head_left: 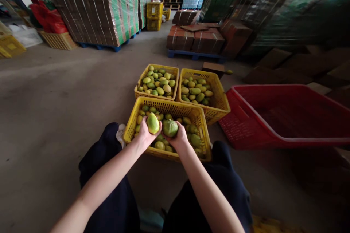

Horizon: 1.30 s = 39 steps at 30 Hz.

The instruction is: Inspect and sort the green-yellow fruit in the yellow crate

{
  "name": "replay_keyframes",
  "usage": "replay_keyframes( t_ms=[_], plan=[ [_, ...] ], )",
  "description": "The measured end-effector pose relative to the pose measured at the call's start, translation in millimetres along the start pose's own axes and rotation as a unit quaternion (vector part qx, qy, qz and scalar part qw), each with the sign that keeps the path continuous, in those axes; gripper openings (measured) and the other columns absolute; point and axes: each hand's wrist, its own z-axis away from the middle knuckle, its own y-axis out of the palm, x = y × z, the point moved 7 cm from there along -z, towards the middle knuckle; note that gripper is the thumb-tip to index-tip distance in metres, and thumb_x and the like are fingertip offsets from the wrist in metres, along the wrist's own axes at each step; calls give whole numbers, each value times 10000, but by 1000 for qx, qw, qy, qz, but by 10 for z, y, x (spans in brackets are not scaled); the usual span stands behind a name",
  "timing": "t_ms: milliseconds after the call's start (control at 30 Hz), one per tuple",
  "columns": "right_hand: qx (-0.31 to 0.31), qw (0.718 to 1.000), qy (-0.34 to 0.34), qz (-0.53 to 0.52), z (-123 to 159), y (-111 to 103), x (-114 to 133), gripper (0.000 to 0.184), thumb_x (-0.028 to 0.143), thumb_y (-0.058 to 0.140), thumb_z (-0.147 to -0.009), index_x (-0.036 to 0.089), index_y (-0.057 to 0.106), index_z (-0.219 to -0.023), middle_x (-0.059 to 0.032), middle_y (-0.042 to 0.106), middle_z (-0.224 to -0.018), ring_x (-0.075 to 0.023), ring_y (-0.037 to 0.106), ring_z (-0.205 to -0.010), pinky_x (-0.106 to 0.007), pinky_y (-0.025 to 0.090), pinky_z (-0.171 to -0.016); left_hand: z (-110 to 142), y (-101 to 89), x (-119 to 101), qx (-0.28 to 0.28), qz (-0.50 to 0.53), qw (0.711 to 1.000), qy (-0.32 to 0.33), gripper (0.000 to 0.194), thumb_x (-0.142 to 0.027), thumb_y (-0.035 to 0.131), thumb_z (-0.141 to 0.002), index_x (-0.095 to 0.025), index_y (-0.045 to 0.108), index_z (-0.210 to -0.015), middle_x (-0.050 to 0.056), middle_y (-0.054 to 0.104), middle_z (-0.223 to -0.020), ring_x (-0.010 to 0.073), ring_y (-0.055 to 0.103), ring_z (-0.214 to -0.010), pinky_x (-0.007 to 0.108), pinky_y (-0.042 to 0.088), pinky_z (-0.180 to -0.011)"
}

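My left hand is wrapped round a yellow-green papaya, its narrow end pointing up. In my right hand sits a rounder, greener papaya, cupped from below and the side. Both fruits are held side by side, a little apart, above the near yellow crate. Several green and yellow papayas lie inside that crate, partly hidden by my hands and forearms. My knees are on either side of it.
Two more yellow crates of papayas, one at left and one at right, stand just beyond. A large red basket is to the right. Farther off are a pallet of cartons and a wrapped stack.
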Motion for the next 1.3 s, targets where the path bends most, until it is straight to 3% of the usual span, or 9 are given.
replay_keyframes(
  t_ms=[100,233,367,533,700,967,1300],
  plan=[
    [-33,999,7,11,68,12,-11,236,268,497,-942,188,625,-761,-12,657,-581,-179,654,-592,-332,589,-642,4,9,-2,6,-8,1000,-7,203,-322,495,-959,-190,636,-898,28,631,-689,160,622,-566,264,565,-481],
    [-7,1000,-5,18,103,80,2,241,297,532,-953,173,653,-785,-14,687,-618,-163,652,-562,-300,591,-600,7,-4,-23,-6,-4,1000,-6,169,-304,515,-950,-212,649,-906,37,635,-734,174,644,-649,277,585,-582],
    [22,998,-42,52,119,132,44,88,157,634,-863,175,667,-784,7,702,-660,-136,656,-566,-231,576,-567,12,-8,-33,-10,7,1000,-4,138,-283,517,-948,-219,634,-917,31,638,-738,173,646,-671,289,590,-633],
    [38,991,-94,88,149,190,105,132,65,651,-804,174,636,-731,24,696,-668,-112,635,-544,-203,561,-520,38,6,-38,-1,0,1000,2,169,-284,483,-965,-222,638,-938,21,642,-706,158,628,-606,294,598,-653],
    [-12,995,-63,73,156,144,92,104,134,627,-836,180,643,-744,16,663,-596,-126,614,-500,-216,552,-471,52,10,-17,3,-5,1000,-6,176,-277,488,-963,-198,642,-989,32,643,-704,161,639,-582,321,612,-649],
    [-22,998,-38,41,172,137,78,127,157,592,-838,183,629,-719,8,663,-587,-119,585,-453,-217,536,-450,32,6,-2,6,-5,1000,-16,176,-271,483,-966,-187,628,-1021,44,645,-713,188,687,-649,320,616,-589],
    [-23,996,-65,65,132,113,104,124,149,579,-806,162,678,-732,-1,669,-561,-145,630,-494,-231,544,-456,15,15,-10,18,-14,1000,-18,186,-278,463,-972,-184,623,-974,49,634,-719,228,728,-831,331,632,-689]
  ],
)
